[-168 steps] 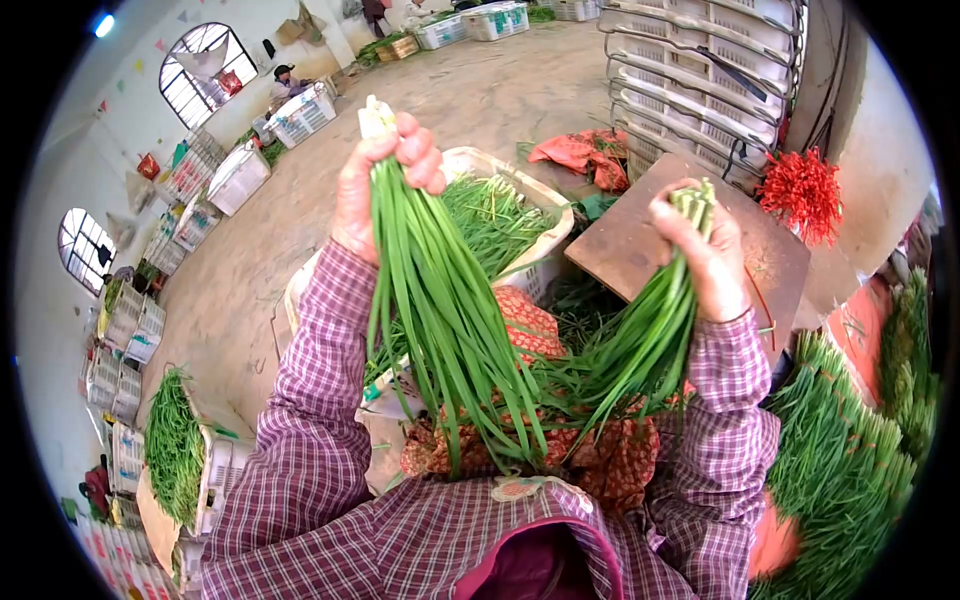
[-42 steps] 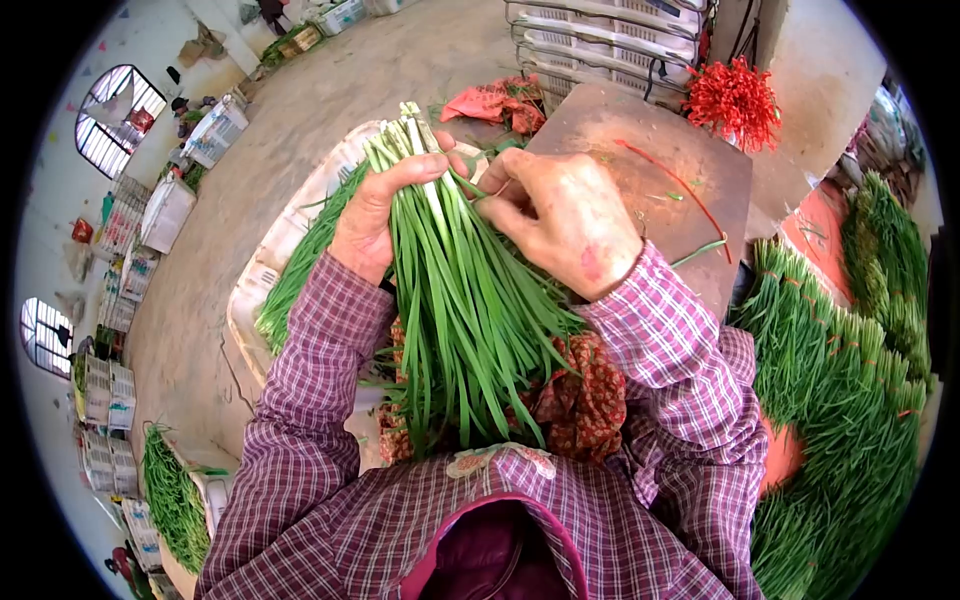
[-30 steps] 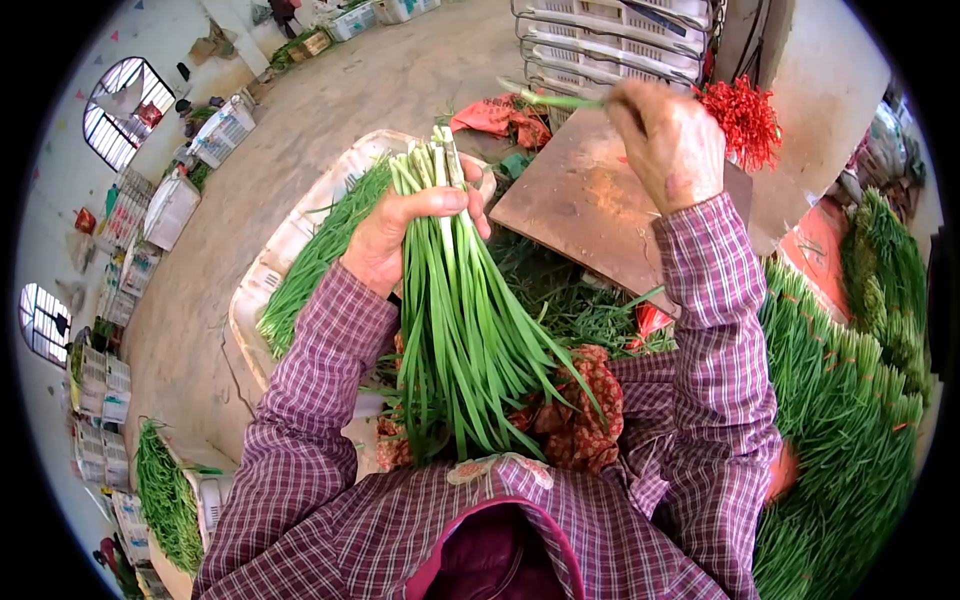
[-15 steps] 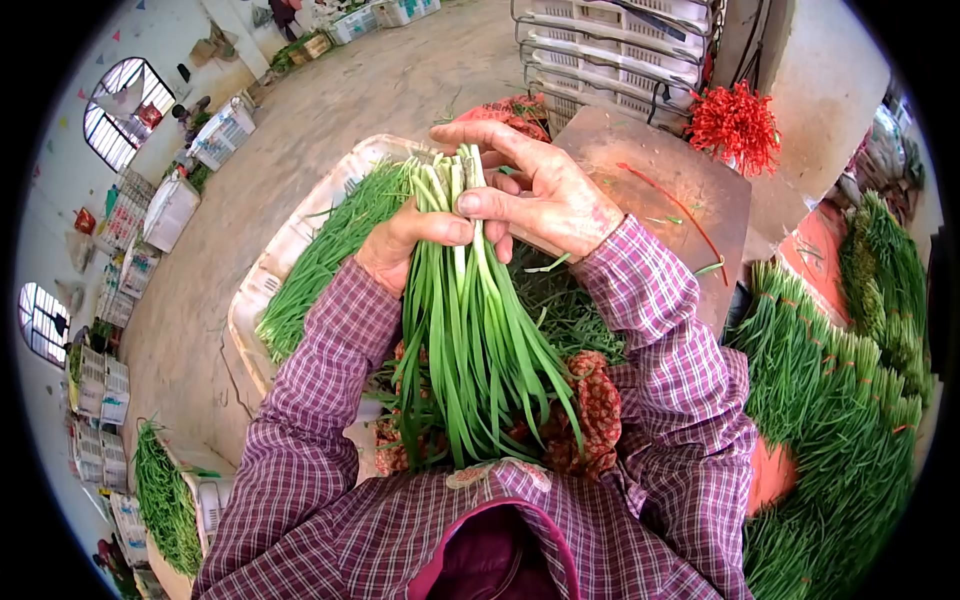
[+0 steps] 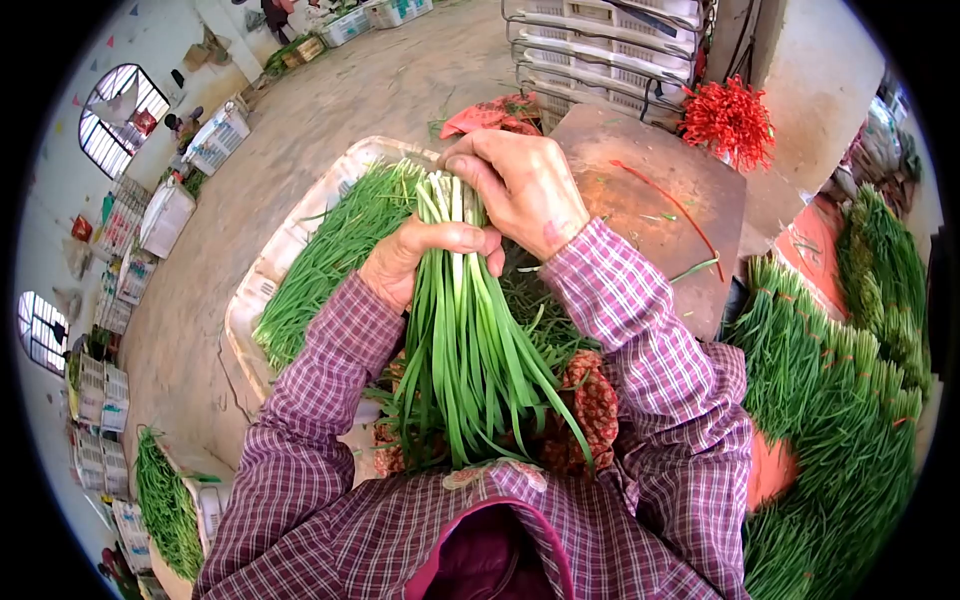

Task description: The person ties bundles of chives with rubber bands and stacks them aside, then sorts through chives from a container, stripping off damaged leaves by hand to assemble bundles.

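My left hand (image 5: 410, 252) is wrapped round a bunch of long green stalks (image 5: 465, 340), just below their pale ends. The stalks hang down toward my lap. My right hand (image 5: 520, 185) is bent over the pale tops of the same bunch, thumb and fingers curled at them; whether it grips any stalk is hidden. Behind my left hand, a white crate (image 5: 262, 275) holds more green stalks (image 5: 335, 255). To the right of my right hand is a brown board (image 5: 650, 215) with a thin red strip (image 5: 670, 205) on it.
Tied green bundles (image 5: 830, 400) lie at the right. A bunch of red ties (image 5: 728, 122) hangs near stacked white crates (image 5: 610, 55). A red bag (image 5: 492, 116) is on the floor. More crates (image 5: 168, 215) stand along the left wall, with a person (image 5: 183, 128) beside one.
A second ago my right hand held a stalk out at the right; it has since come back to the bunch. Over the last half second its fingers have curled over the pale tops.
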Tool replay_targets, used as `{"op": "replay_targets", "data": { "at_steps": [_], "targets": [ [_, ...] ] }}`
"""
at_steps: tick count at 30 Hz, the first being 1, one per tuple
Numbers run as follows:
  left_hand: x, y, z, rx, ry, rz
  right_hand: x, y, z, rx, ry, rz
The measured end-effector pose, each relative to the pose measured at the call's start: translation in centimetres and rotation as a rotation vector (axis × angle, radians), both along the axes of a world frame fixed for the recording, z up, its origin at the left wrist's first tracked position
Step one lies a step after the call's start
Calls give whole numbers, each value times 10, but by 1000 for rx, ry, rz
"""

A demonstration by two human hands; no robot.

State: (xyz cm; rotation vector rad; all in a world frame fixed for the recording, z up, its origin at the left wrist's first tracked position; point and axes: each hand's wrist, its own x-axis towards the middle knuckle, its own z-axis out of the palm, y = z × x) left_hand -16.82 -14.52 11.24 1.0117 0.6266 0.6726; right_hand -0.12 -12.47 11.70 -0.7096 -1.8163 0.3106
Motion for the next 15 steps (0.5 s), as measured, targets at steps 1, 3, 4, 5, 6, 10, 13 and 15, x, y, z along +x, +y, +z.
{"op": "replay_targets", "data": {
  "at_steps": [1,3,4,5,6,10,13,15],
  "targets": [
    [2,-1,-2,1,1,-4,1,6,-2,1,1,-4],
    [8,-2,-4,4,-53,23,4,22,-2,-9,-62,-169],
    [10,-2,-1,3,-51,20,11,26,1,-153,-32,-198],
    [11,-1,6,65,-74,-2,18,30,4,-266,145,-149],
    [11,1,15,130,-97,-23,24,31,10,-375,321,-97],
    [8,41,64,208,-142,63,23,21,27,-447,512,246],
    [-8,80,118,368,-191,-42,9,17,23,-163,194,297],
    [-16,83,153,441,-160,134,12,19,6,-73,72,99]
  ]
}}
